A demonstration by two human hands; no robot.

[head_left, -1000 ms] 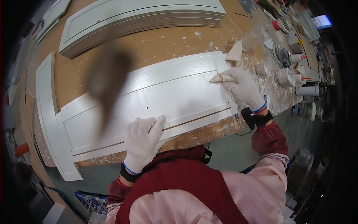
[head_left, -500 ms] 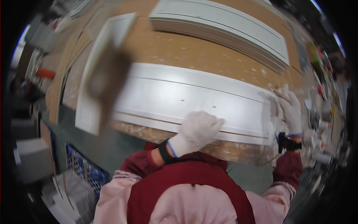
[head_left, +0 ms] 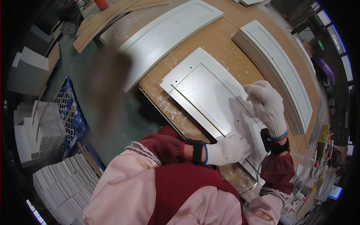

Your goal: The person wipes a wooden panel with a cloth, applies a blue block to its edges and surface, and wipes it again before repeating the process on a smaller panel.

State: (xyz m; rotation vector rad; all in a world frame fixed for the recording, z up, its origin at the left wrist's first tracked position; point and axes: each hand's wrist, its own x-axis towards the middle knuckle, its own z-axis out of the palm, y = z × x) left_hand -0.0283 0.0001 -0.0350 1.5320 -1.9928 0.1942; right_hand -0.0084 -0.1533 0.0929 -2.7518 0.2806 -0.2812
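Note:
A long white panel (head_left: 202,88) with grooved lines and several small dark holes lies flat on the brown work table, slanting across it. My left hand (head_left: 228,149), in a white knitted glove, rests at the panel's near edge with its fingers curled in. Whatever those fingers might hold is hidden. Over the panel's right part is my right hand (head_left: 267,107), gloved too, casting a shadow on the white surface. Its fingers are bent together, and I cannot make out anything between them. Each wrist has a black strap; a thin cord hangs by the right one.
A stack of white panels (head_left: 277,71) stands beyond my right hand. Another white panel (head_left: 168,35) lies at the far left of the table (head_left: 228,41). Stacked white boards (head_left: 65,187) and a blue lattice pallet (head_left: 71,108) are at left. A blurred dark shape hides part of the left side.
The view has turned, so the panel now slants. My right hand has come from the panel's right end to over its surface, closer to my left hand, which stays at the near edge.

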